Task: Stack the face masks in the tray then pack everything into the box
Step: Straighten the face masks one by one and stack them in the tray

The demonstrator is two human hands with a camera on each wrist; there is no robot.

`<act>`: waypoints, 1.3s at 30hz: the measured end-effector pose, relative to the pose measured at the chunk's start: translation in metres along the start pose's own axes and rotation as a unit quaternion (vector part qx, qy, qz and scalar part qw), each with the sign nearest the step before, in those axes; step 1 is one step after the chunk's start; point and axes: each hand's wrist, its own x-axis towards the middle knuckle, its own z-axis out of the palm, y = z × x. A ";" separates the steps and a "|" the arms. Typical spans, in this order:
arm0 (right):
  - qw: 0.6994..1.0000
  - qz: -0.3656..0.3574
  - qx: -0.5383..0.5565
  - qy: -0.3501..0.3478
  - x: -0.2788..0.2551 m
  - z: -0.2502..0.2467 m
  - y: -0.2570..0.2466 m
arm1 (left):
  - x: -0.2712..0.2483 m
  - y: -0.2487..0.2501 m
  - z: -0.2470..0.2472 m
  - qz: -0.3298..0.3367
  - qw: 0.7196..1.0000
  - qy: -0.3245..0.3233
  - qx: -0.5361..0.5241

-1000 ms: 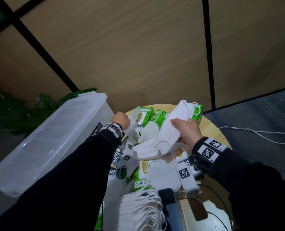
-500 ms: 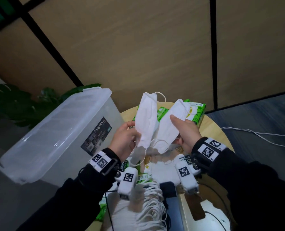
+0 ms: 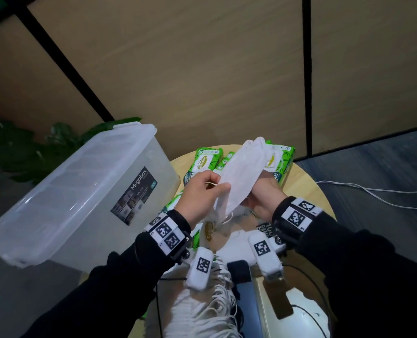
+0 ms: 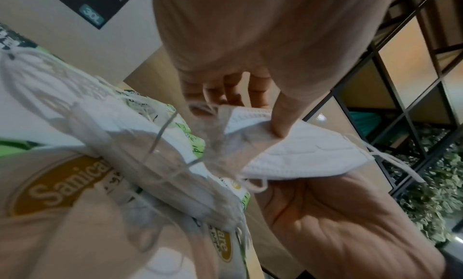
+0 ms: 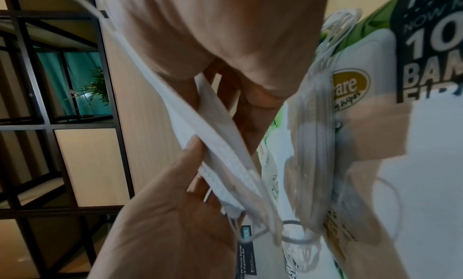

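Two white folded face masks lie pressed together, lifted above the round wooden table. My left hand pinches their lower end, thumb on top in the left wrist view, where the masks show clearly. My right hand grips them from the right and underneath, its fingers hidden behind the masks. A pile of white masks with dangling ear loops sits near my body. The clear plastic box, lid on, stands to the left.
Several green wipes packs lie on the far side of the table, with more under my hands. A dark flat object lies beside the mask pile. A white cable runs over the floor at right. Plants stand behind the box.
My left hand lifted a mask from the table. The two masks, held apart one in each hand, have come together into one bundle between both hands.
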 end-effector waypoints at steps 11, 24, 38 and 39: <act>0.994 -0.037 0.005 0.099 0.000 -0.013 -0.015 | 0.006 -0.024 -0.058 0.033 0.994 0.005 0.106; 0.945 -0.035 -0.305 -0.108 -0.006 -0.004 -0.002 | -0.015 -0.013 -0.103 0.086 0.985 -0.005 0.151; 0.955 -0.089 -0.283 -0.003 0.008 -0.023 0.000 | -0.020 -0.024 -0.124 -0.039 0.979 -0.048 0.194; 0.955 -0.089 -0.282 0.003 0.009 -0.023 0.000 | -0.021 -0.026 -0.128 -0.045 0.982 -0.032 0.179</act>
